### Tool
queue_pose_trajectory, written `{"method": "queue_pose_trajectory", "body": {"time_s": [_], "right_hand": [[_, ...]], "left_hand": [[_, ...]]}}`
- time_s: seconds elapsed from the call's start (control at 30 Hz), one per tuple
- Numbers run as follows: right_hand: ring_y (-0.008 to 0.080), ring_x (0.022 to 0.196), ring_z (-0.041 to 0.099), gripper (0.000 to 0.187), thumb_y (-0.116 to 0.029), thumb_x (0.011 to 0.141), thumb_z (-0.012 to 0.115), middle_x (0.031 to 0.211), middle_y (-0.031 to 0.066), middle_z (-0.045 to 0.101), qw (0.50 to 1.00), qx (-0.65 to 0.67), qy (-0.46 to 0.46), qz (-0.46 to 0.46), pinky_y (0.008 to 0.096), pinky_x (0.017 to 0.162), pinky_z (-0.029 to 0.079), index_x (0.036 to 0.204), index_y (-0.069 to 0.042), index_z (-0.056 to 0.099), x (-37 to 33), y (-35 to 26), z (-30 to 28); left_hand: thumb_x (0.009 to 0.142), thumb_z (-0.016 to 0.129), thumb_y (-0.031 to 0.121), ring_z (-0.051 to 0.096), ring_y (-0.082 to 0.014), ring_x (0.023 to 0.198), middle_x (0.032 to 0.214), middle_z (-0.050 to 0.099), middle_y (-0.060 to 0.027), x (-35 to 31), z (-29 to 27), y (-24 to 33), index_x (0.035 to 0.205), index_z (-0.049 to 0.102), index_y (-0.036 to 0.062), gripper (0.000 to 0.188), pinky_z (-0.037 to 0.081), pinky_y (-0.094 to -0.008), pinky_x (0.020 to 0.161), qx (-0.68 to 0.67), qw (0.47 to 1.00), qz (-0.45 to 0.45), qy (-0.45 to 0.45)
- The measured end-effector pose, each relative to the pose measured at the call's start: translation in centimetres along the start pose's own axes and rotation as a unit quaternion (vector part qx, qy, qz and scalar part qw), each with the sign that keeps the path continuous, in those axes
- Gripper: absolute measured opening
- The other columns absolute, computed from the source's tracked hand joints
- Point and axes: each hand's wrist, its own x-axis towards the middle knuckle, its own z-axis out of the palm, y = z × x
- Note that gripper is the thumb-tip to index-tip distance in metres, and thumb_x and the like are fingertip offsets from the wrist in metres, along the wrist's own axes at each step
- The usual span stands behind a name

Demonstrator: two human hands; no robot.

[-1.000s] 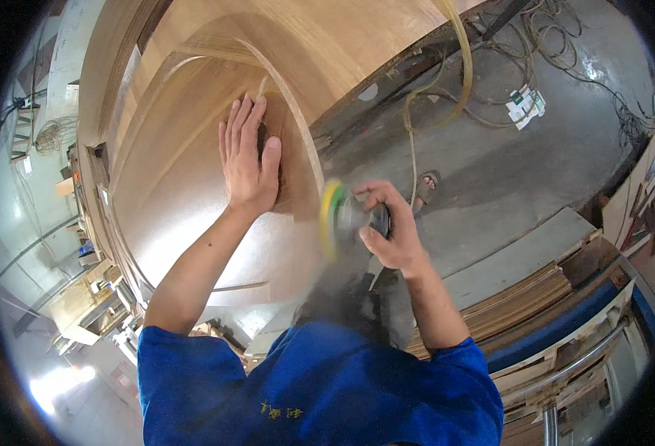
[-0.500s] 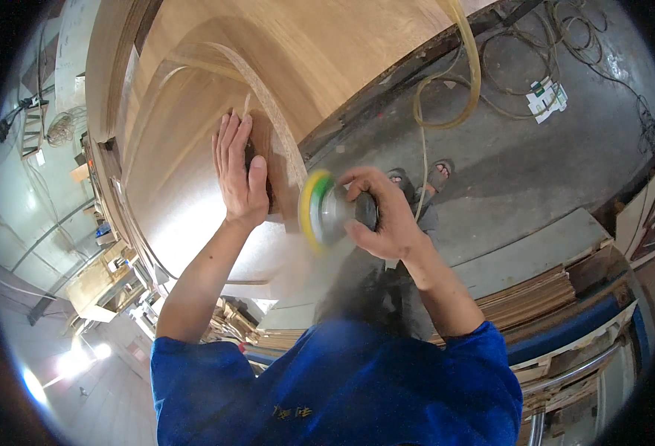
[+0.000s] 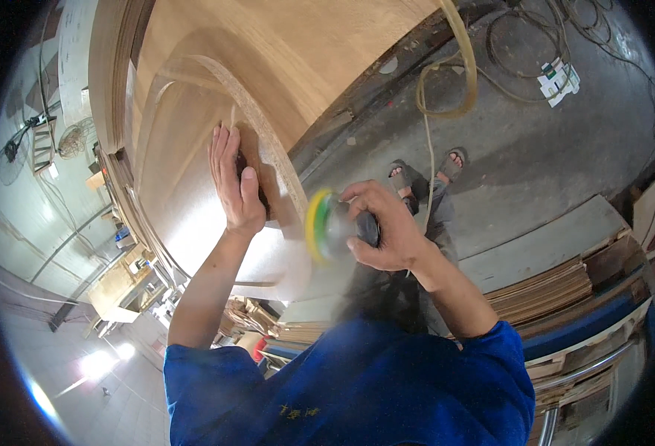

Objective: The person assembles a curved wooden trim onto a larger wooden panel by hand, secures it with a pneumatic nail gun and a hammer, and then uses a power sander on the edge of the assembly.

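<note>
My left hand (image 3: 234,186) lies flat with its fingers stretched out on a curved wooden panel (image 3: 182,160). A dark gap or recess shows beside its thumb. In my right hand (image 3: 393,227) is a round power sander (image 3: 342,230), gripped by its dark body. The sander's yellow and green pad is tipped on edge and faces the panel's pale curved rim (image 3: 286,167). The pad is blurred and seems to meet the rim; the exact contact cannot be made out.
A yellowish air hose (image 3: 470,74) loops over the grey floor. White and green papers or packaging (image 3: 559,82) lie at the far right. Stacked thin boards (image 3: 539,296) stand at the near right. My sandalled feet (image 3: 454,163) show beyond the sander.
The view has shifted slightly, so the feet and floor show more. Both hands hold nearly the same places at the panel, the sander still against its rim.
</note>
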Motion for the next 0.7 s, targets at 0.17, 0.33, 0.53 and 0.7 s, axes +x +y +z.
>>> {"method": "queue_pose_trajectory", "body": {"time_s": [0.17, 0.33, 0.53, 0.7], "right_hand": [[0.0387, 0.120, 0.063, 0.039, -0.020, 0.074, 0.082, 0.128, 0.0149, 0.062, 0.997, 0.013, 0.054, -0.056, 0.0449, 0.101, 0.051, 0.104, -0.010, 0.060, 1.2, 0.7, -0.2], [0.0370, 0.120, 0.061, 0.040, -0.018, 0.077, 0.081, 0.129, 0.0176, 0.062, 1.000, 0.008, 0.020, -0.012, 0.0426, 0.106, 0.045, 0.109, -0.009, 0.059, -2.1, 0.4, -0.9], [0.0264, 0.119, 0.064, 0.043, -0.007, 0.079, 0.082, 0.132, 0.0130, 0.064, 0.980, 0.001, 0.198, -0.014, 0.0403, 0.105, 0.049, 0.117, -0.008, 0.060, -9.8, 5.0, -3.9], [0.0262, 0.116, 0.063, 0.041, -0.008, 0.081, 0.080, 0.125, 0.0124, 0.065, 0.971, -0.016, 0.236, 0.030, 0.0393, 0.105, 0.048, 0.117, -0.008, 0.060, -13.3, 5.6, -6.4]], "left_hand": [[0.111, 0.040, 0.038, 0.031, -0.0415, 0.158, 0.164, 0.042, -0.0239, 0.2, 0.2, 0.0, 0.156, 0.046, -0.0026, 0.061, 0.019, -0.0543, 0.129, -0.018, 1.000, 0.016, 0.006], [0.111, 0.048, 0.043, 0.043, -0.0386, 0.145, 0.156, 0.046, -0.0242, 1.4, -0.7, 4.4, 0.158, 0.040, -0.0024, 0.066, 0.028, -0.0512, 0.124, -0.148, 0.977, -0.154, -0.002], [0.087, 0.080, 0.026, 0.045, -0.0433, 0.140, 0.154, 0.044, -0.0268, 0.7, -1.0, 12.5, 0.162, 0.036, 0.0009, 0.091, 0.033, -0.0513, 0.121, 0.161, 0.977, -0.100, -0.095], [0.087, 0.078, 0.018, 0.052, -0.0372, 0.131, 0.146, 0.048, -0.0218, -2.3, -0.7, 14.7, 0.163, 0.036, 0.0035, 0.088, 0.045, -0.0468, 0.111, 0.167, 0.967, -0.163, -0.098]]}}
